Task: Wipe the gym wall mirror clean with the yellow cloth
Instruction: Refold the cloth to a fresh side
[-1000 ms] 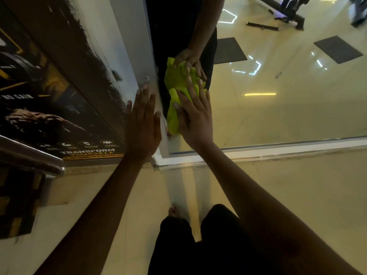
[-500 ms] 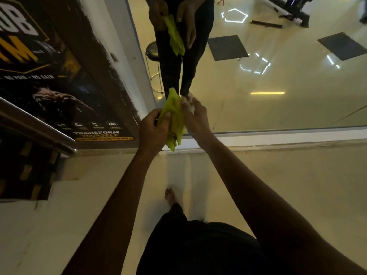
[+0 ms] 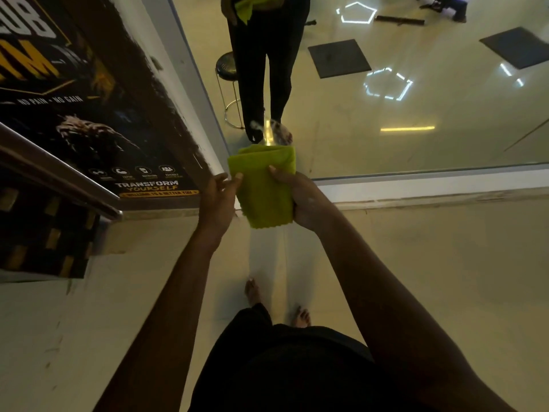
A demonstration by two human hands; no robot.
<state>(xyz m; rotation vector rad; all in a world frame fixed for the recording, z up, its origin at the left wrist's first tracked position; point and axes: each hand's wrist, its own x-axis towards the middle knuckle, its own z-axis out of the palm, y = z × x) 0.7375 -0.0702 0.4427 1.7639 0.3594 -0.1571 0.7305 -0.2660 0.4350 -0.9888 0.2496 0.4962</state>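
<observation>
The yellow cloth [image 3: 263, 185] is folded into a flat pad and held between both hands, a little in front of the wall mirror [image 3: 416, 108] near its lower left corner. My left hand [image 3: 218, 200] pinches the cloth's left edge with thumb and fingers. My right hand [image 3: 300, 197] grips the right edge, thumb on top. The cloth is off the glass. The mirror reflects my legs, the cloth and the gym floor.
A dark gym poster [image 3: 89, 120] covers the wall left of the mirror's white frame [image 3: 416, 185]. A metal handrail [image 3: 59, 179] juts out at the left. Pale tiled floor [image 3: 445, 278] lies below, with my bare feet [image 3: 276, 304] near the wall. A stool [image 3: 227, 69] shows in the reflection.
Both hands came off the mirror and wall and drew back. The cloth, first pressed to the glass by my right hand, is now folded flat and held by both hands.
</observation>
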